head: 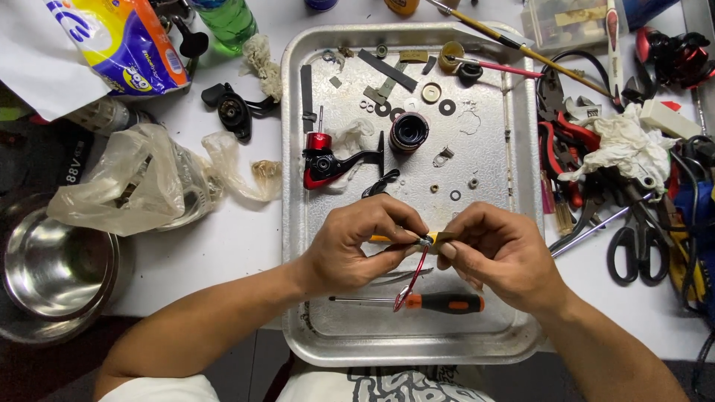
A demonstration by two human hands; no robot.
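My left hand (354, 249) and my right hand (495, 249) meet over the near half of a metal tray (521, 186). Together they pinch a small metal part with a thin red wire bail (413, 277) hanging down from it. A yellow-handled tool (380, 239) pokes out of the left hand's fingers. Under the hands lies a screwdriver (439, 301) with a black and orange handle. Further back in the tray sit a red and black fishing reel body (324, 164), a dark spool (409, 132) and several washers and small screws.
Pliers, scissors (633, 249) and a white rag (622, 149) crowd the table right of the tray. Left of it are a steel bowl (56, 264), a crumpled plastic bag (141, 182), a black reel handle (231, 108) and a green bottle (231, 22).
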